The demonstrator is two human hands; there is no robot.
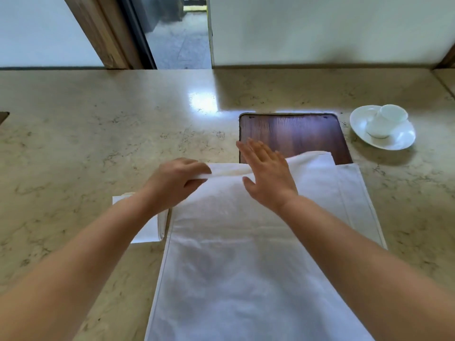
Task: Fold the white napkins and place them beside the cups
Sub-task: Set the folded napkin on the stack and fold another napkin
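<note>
Head view: the left hand [176, 179] has its fingers [197, 169] pinching the far folded edge of the large white cloth napkin [234, 254], likely to hold the crease. The right hand [267, 174], fingers [253, 151] spread flat, presses the fold beside them. Beyond the fingers lies a dark wooden tray [295, 134]; right of it, a white cup [384, 121] on the beige marble table [98, 131].

No text, label, brand or number was readable anywhere; the view was perhaps too soft to show fine print.
</note>
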